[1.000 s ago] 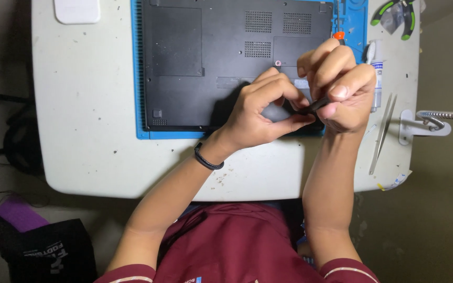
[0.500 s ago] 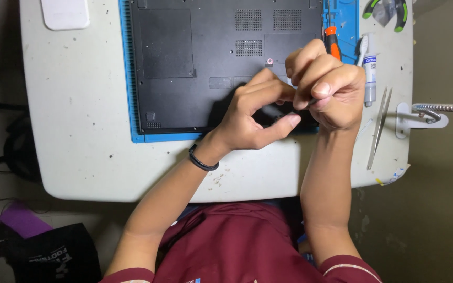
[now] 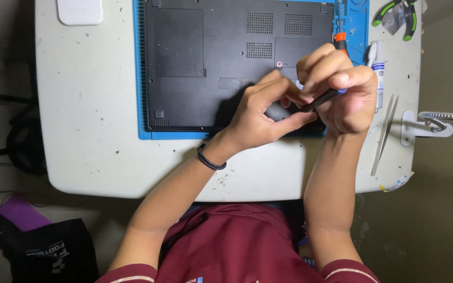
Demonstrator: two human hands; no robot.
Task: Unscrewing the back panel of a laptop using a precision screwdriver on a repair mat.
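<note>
Right hand (image 3: 344,97) closed on dark tool (image 3: 321,99); left hand (image 3: 260,115) pinches its tip above laptop (image 3: 211,68), near surface's front edge. Best keep tool steady.

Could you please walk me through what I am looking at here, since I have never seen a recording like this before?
There is no machine: a person wears a camera on the head, so the single view looks straight down at their own two bare hands. On a white table lies a blue work mat, and on it a black laptop turned underside up. The left hand, with a dark band at the wrist, and the right hand meet over the laptop's near right corner. The right hand grips a slim dark tool; its tip is hidden. To the right lie an orange-tipped screwdriver, a small white tube, metal tweezers and green-handled pliers.
</note>
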